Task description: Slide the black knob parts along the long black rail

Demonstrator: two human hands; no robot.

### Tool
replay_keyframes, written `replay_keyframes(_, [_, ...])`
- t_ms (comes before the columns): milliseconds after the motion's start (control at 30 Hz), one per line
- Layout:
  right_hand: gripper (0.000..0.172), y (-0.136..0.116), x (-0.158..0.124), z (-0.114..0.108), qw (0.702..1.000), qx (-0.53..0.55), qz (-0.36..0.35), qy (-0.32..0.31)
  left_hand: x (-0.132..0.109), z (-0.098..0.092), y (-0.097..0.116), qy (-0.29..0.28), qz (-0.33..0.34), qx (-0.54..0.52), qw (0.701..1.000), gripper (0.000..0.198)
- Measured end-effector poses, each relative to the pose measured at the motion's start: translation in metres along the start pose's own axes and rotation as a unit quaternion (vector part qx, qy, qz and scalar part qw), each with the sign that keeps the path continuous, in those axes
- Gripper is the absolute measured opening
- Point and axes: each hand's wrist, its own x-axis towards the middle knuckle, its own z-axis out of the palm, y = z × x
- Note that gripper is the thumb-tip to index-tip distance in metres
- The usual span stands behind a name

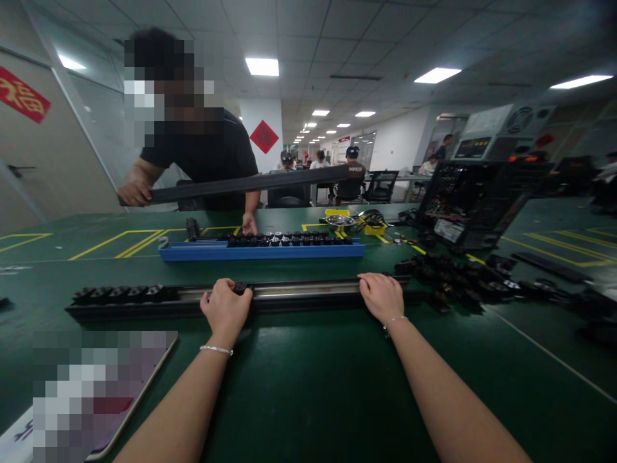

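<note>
Bending over a green desk (308, 386) and handling a long black rail (299, 297), lying flat a little in from the near edge and stretching left to right, parallel with that edge. Curling the left hand (225, 310) over the rail left of its middle, pinching a small black block (241, 287) seated in the channel, clenched on it rather than on the rail itself. Laying the right hand (382, 297) on top of the rail toward its right end, fingers folded over the far side; pressing down or truly clamping, impossible to tell. Reaching the block with the left hand only, well apart from the right, with bare metal channel showing between the two. Facing, at the rail's left end, a row of black blocks (120, 294) packed touching one another, lying leftward of the pinched block along the same long axis, across a short stretch of open channel. Sharing the desk with a blue rail (260, 249) toward the far edge, also running left to right and loaded with black pieces, a co-worker's hand (249, 224) touching down just behind it and another hand (136, 191) gripping a long black strip (250, 183) in the air. Working beside a heap of loose black parts (453, 276) at the rail's right end, an open computer case (472, 199) behind that, and a tablet (110, 386) at the near left corner.
</note>
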Motion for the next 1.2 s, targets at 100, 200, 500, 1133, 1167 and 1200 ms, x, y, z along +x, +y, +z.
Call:
replay_keyframes(100, [0.034, 0.0001, 0.0003, 0.0001, 1.0, -0.002, -0.003, -0.004, -0.0005, 0.0005, 0.0006, 0.001, 0.003, 0.0, 1.0, 0.027])
replay_keyframes(200, [0.034, -0.0002, 0.0002, 0.0001, 1.0, -0.003, -0.001, -0.004, -0.0011, 0.0012, 0.0009, 0.005, 0.009, -0.001, 1.0, 0.027])
replay_keyframes(500, [0.033, -0.0009, 0.0, 0.0, 1.0, 0.0, 0.004, 0.0, -0.0017, 0.0027, 0.0014, 0.0, 0.014, -0.001, 1.0, 0.026])
replay_keyframes(1133, [0.034, -0.0008, 0.0001, -0.0008, 1.0, 0.0, 0.003, -0.005, -0.0051, 0.004, 0.0066, -0.012, 0.033, -0.01, 0.999, 0.026])
replay_keyframes(1167, [0.034, -0.0008, 0.0001, -0.0006, 1.0, -0.001, 0.003, -0.004, -0.0053, 0.0041, 0.007, -0.012, 0.034, -0.01, 0.999, 0.026])
replay_keyframes(1200, [0.034, -0.0007, 0.0001, -0.0004, 1.0, -0.003, 0.003, -0.003, -0.0056, 0.0041, 0.0074, -0.013, 0.034, -0.009, 0.999, 0.026])
